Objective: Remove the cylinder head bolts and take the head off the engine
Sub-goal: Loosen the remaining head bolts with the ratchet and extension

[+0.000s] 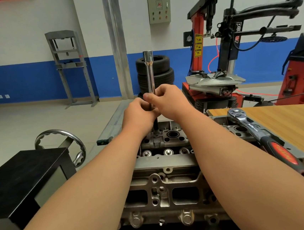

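The grey metal cylinder head [165, 180] sits on the engine in front of me, with bolt holes and valve tops showing. A long chrome extension bar [150, 74] stands upright over the head's far end, its dark lower shaft entering a hole. My left hand [139, 112] and my right hand [168, 100] both grip the bar near its lower part, fingers curled round it. Whatever sits at the bar's tip is hidden inside the head. A ratchet wrench [261, 136] with a red and black handle lies on the head's right side.
A wooden bench top [287, 120] is at the right. A black stand [23, 175] with a steel handwheel [61, 142] is at the left. Stacked tyres [161, 71], a tyre changer [214, 53] and a press frame [70, 67] stand further back.
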Tool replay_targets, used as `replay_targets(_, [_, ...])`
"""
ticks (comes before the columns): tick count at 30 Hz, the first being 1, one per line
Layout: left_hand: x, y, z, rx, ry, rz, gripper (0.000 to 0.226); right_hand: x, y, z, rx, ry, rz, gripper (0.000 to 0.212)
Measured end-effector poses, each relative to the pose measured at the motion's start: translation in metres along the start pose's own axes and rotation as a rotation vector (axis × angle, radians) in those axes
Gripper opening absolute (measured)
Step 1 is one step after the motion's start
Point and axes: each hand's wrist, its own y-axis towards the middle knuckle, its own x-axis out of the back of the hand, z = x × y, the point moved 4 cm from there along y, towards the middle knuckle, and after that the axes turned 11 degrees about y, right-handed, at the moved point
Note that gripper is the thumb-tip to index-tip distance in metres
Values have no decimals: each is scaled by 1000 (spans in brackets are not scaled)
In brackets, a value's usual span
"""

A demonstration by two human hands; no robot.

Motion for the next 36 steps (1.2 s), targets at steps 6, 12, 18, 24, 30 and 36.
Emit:
replay_targets(6, [-6, -4, -1, -61, -28, 164, 8, 2, -4, 4, 52, 55, 92, 31])
replay_targets(12, [-4, 0, -1, -2, 44, 67, 29, 1, -1, 2, 11, 51, 10, 27])
replay_targets(18, [-6, -3, -1, -38, -64, 203, 13, 4, -3, 5, 41, 44, 86, 27])
replay_targets(24, [-4, 1, -2, -51, 17, 134, 18, 0, -1, 3, 6, 32, 32, 29])
replay_targets(30, [-4, -1, -2, -60, -48, 124, 14, 3, -2, 6, 64, 55, 22, 27])
replay_targets(36, [0, 0, -3, -85, -22, 135, 10, 0, -3, 6, 30, 70, 69, 24])
